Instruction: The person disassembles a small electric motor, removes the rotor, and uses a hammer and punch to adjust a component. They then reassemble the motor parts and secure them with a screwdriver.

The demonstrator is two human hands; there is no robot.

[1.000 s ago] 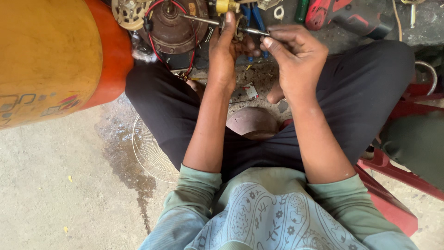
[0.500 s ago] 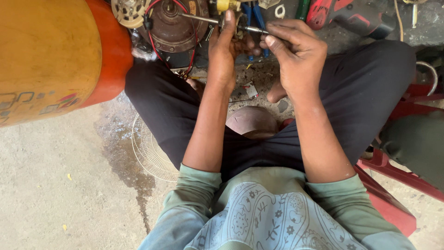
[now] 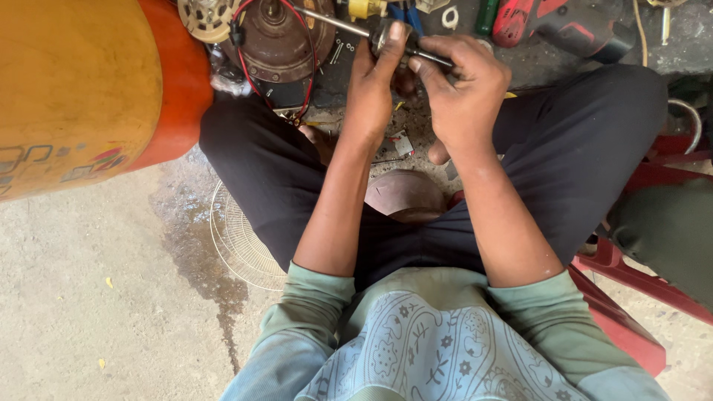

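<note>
Metal shaft (image 3: 356, 27) is held in the air above the lap, running from near the brown motor housing (image 3: 278, 44) across to the hands. Left hand (image 3: 371, 82) is closed around a small grey part on the shaft, thumb on top. Right hand (image 3: 464, 89) is closed on the shaft's other end, fingers wrapped over.

Shaft is judged stiff, thin, fairly light, probably greasy and slippery; best gripped at both ends as now, pinched rather than palmed.

Around: red wire (image 3: 312, 52) looped over the motor housing, close to the shaft. Orange-yellow cylinder (image 3: 89, 89) to the left, wire fan guard (image 3: 238, 245) on the floor under the left leg. Red power tool (image 3: 553, 30) and loose small parts lie on the floor beyond the hands. Red stool frame (image 3: 631, 267) at the right.
</note>
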